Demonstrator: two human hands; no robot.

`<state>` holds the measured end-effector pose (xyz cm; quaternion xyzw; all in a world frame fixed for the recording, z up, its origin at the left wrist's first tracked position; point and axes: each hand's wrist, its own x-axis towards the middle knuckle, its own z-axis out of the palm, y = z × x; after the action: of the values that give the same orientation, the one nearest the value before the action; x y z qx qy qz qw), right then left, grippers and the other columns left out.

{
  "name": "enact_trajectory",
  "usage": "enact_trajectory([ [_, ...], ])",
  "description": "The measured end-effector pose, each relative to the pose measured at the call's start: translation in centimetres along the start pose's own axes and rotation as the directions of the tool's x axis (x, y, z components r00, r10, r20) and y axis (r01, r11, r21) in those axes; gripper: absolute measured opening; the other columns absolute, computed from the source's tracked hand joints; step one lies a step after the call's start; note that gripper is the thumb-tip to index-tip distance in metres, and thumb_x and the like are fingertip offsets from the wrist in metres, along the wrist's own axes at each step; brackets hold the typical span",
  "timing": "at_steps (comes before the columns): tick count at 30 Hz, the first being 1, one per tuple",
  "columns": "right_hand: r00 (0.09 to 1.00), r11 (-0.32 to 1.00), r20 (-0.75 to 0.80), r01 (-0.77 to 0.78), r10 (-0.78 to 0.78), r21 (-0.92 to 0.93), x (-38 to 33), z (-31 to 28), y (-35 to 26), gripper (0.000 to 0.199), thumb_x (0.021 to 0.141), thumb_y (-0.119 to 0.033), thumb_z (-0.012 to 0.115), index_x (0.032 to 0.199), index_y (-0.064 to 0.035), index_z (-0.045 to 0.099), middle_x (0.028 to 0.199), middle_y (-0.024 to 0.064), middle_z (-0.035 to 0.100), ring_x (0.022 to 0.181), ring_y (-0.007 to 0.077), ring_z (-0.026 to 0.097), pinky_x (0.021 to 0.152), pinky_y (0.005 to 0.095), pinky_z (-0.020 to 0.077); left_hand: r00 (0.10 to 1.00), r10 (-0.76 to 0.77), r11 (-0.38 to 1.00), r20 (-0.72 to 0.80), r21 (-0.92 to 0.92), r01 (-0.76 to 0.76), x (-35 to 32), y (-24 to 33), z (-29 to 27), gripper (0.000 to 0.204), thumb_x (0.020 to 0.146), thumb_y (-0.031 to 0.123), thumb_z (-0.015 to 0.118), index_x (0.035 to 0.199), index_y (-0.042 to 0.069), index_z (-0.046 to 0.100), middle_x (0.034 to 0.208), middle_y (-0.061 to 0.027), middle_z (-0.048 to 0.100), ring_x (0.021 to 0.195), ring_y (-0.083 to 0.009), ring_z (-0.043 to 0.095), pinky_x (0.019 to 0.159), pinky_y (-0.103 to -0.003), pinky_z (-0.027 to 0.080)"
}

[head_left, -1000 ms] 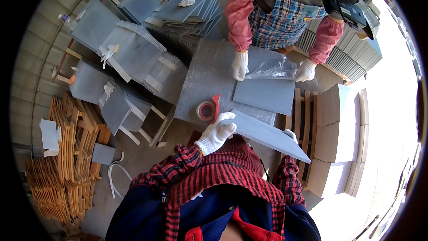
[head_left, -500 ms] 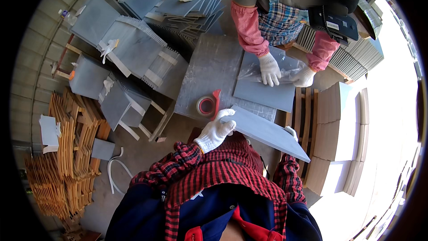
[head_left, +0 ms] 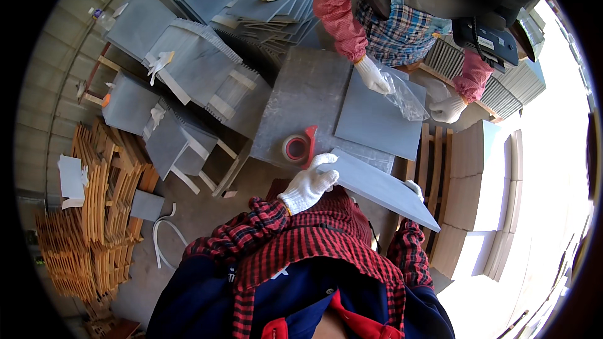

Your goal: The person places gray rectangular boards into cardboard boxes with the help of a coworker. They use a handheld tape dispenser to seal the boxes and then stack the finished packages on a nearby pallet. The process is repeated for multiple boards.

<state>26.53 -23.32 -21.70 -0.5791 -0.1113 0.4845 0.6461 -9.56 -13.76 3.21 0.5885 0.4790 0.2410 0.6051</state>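
Note:
A flat grey tile (head_left: 383, 191) is held tilted in front of my apron, at the near edge of the table. My left hand (head_left: 309, 184), in a white knitted glove, grips its left end between thumb and fingers. Only a bit of white glove from my right hand (head_left: 414, 189) shows at the tile's far right edge; the tile hides the rest as that hand holds it. Just beyond my left hand, a tape dispenser (head_left: 310, 144) with a red frame and a roll of tape rests on the grey table (head_left: 301, 88). Another grey tile (head_left: 377, 122) lies flat beside it.
Across the table a co-worker in white gloves holds a clear plastic sheet (head_left: 407, 97). Stacked grey tiles (head_left: 195, 69) stand at the left, above wooden racks (head_left: 100, 194). Tan-sided stacks (head_left: 465, 198) rise at the right, beside a wooden pallet (head_left: 433, 150). A white strap (head_left: 157, 242) curls on the floor.
The co-worker's hands have pulled the plastic sheet up and apart from the flat tile. My hands and the tile between them keep nearly the same pose; the view shifts slightly.

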Motion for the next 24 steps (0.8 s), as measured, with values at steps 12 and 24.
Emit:
enact_trajectory([
  [12, 0.992, 0.995, 0.118, -0.047, 0.036, 0.093, 0.2, -0.4, -0.5, 0.030, 0.096, -0.026, 0.063, 0.115, -0.0035, 0.071, 0.109, 0.0178, 0.072, 0.100, 0.0297, 0.070, 0.095, 0.0430, 0.0553, 0.999, -0.044, 0.997, 0.011, 0.069, 0.043, -0.1, -0.5, -0.3, 0.059, 0.100, 0.049, 0.058, 0.144, 0.013, 0.043, 0.101, -0.0094, 0.067, 0.091, -0.0178, 0.067, 0.087, -0.035, 0.053],
  [24, 0.975, 0.968, 0.076, -0.216, 0.207, 0.129, -1.2, 2.2, -3.3, 0.028, 0.098, -0.030, 0.062, 0.102, -0.0033, 0.070, 0.098, 0.0107, 0.073, 0.088, 0.0230, 0.069, 0.081, 0.0364, 0.0552, 0.940, 0.284, 0.824, -0.188, 0.550, -0.139, -0.2, -0.5, 0.1, 0.053, 0.096, 0.050, 0.060, 0.134, 0.014, 0.054, 0.131, -0.0184, 0.058, 0.115, -0.0389, 0.062, 0.094, -0.047, 0.051],
])
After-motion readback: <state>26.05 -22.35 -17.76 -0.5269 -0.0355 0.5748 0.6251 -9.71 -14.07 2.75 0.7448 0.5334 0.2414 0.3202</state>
